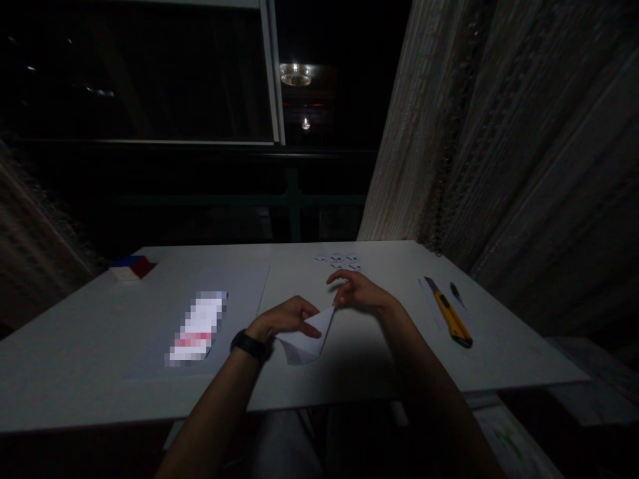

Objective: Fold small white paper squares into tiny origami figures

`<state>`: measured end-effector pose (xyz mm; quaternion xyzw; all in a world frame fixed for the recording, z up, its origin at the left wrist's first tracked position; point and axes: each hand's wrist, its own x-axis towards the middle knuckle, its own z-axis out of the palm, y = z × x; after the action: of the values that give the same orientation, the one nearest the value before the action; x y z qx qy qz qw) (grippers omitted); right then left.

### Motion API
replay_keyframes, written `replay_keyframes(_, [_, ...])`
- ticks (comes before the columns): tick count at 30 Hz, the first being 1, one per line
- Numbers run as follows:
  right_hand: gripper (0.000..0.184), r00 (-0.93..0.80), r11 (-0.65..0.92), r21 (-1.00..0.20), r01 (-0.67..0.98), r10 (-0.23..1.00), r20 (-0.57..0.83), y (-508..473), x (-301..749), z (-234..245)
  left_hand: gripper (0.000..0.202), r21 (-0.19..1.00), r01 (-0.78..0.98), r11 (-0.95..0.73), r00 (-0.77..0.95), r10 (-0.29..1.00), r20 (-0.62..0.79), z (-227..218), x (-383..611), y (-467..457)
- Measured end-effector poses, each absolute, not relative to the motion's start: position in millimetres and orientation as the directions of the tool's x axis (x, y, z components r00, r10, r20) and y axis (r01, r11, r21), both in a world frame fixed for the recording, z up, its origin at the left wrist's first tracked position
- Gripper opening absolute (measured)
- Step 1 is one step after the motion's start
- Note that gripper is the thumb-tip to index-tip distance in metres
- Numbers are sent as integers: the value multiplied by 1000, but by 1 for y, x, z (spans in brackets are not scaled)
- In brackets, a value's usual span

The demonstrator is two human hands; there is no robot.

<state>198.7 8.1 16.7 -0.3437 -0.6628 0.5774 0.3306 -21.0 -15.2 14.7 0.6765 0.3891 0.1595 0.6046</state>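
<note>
A folded piece of white paper (307,339) with a pointed corner is held just above the white table (359,359) in dim light. My left hand (284,319), with a dark watch on its wrist, is closed on the paper's left side. My right hand (359,293) pinches the paper's upper tip between thumb and fingers, its other fingers curled. Both forearms reach in from the near edge.
A yellow utility knife (452,316) and a dark pen (456,293) lie to the right. Several small paper pieces (339,261) sit at the far side. A large sheet (234,299) with a blurred patch lies left, a red-and-blue block (132,266) at the far left corner. Curtain on the right.
</note>
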Motion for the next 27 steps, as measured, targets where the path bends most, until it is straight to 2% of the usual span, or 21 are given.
replay_keyframes(4, [38,-391,122,-992,-22,912,121,17,199,9,28,964,258,69,590,779,-213,10,-18,-11])
replay_keyframes(6, [39,-299,133,-990,-41,944,139,19,193,5,29,986,138,93,463,874,-147,7,-15,-6])
replay_keyframes(10, [60,-345,179,-984,-17,922,174,16,171,-2,35,990,-111,89,177,982,-69,1,-13,5])
replay_keyframes(12, [61,-332,240,-969,58,920,208,13,160,-5,37,981,-173,88,113,991,-69,-1,-13,7])
replay_keyframes(14, [48,-302,319,-929,187,919,254,12,152,-7,39,971,-216,108,115,990,-84,-1,-14,8])
replay_keyframes(17, [38,-238,346,-892,291,929,283,12,146,-10,43,956,-268,122,144,986,-85,-2,-14,9])
replay_keyframes(24, [28,-58,330,-912,241,943,326,17,146,-13,45,925,-320,207,168,973,-159,6,-13,7])
replay_keyframes(27, [26,-18,312,-923,225,949,316,18,147,-14,44,933,-306,188,197,972,-131,9,-12,4])
